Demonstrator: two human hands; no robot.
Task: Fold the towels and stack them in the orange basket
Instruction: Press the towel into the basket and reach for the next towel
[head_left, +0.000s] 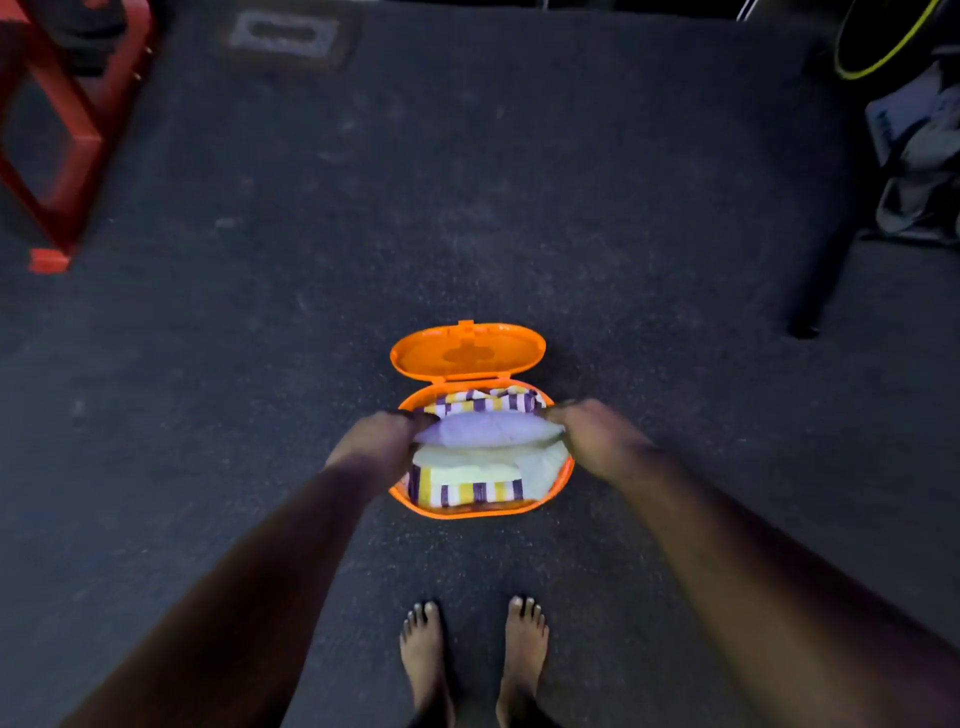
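Both hands (382, 441) (589, 434) grip lavender towel (488, 430) — folded — over orange basket (563, 480).

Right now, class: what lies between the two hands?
In the head view, a folded lilac towel spans from the left hand to the right hand, above the basket.

We see a dark speckled floor (467, 208). On it, at centre frame, sits the orange basket (480, 512); our bare feet (423, 654) stand below, a red frame (52, 156) upper left.
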